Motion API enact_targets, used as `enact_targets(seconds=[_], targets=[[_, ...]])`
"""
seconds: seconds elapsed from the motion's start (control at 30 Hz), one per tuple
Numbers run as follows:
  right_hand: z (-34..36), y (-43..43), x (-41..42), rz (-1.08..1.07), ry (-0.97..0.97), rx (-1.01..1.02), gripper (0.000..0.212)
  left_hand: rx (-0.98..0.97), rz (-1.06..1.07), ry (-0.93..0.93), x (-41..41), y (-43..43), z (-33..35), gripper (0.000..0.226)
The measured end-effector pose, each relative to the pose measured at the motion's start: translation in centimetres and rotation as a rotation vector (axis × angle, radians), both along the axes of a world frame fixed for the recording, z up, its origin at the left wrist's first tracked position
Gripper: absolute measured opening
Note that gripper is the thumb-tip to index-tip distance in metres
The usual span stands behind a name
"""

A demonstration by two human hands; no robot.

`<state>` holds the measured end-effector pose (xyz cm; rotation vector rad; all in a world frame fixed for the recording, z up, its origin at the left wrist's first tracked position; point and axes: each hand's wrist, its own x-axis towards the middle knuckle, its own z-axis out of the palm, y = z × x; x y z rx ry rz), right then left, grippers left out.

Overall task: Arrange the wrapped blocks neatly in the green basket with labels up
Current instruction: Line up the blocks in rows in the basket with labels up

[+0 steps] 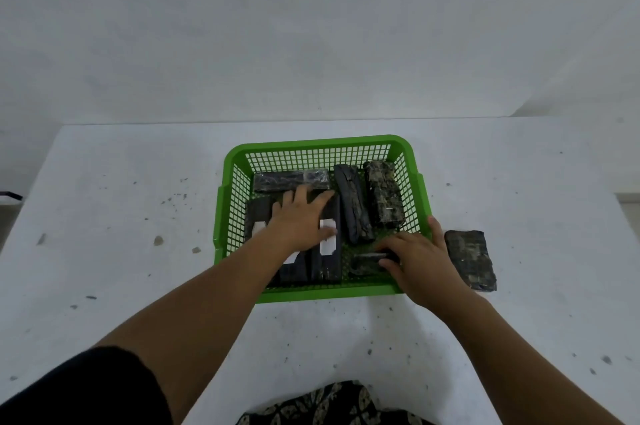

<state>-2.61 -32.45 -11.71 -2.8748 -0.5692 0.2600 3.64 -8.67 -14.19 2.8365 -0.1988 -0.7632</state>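
Observation:
A green mesh basket [322, 144] sits mid-table holding several dark wrapped blocks. My left hand [301, 216] lies flat, fingers spread, on the blocks with white labels [327, 241] in the basket's left half. My right hand [419, 261] reaches over the near right corner, and its fingers close around a small dark block [367, 260] lying on the basket floor. One block [289, 180] lies across the back. Two long blocks [353, 202] [382, 194] lie front to back on the right. Another wrapped block [471, 260] rests on the table just right of the basket.
The white table [121, 216] is speckled with dark crumbs and ends at a pale wall behind. Patterned clothing [332, 404] shows at the near edge. A dark object [10, 196] pokes in at the far left.

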Motion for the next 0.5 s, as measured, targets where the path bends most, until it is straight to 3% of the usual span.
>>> enact_targets(seconds=[0.1, 0.2, 0.5], targets=[[0.1, 0.2, 0.0, 0.005, 0.013, -0.034, 0.017, 0.009, -0.068, -0.040, -1.8, -0.1, -1.1, 0.091], [0.3, 0.4, 0.1, 0.004, 0.037, -0.020, 0.017, 0.038, -0.055, -0.088, -2.3, 0.3, -1.4, 0.093], [0.6, 0.7, 0.3, -0.003, 0.070, -0.061, 0.013, 0.017, 0.015, -0.106, -3.3, -1.0, -1.3, 0.069]])
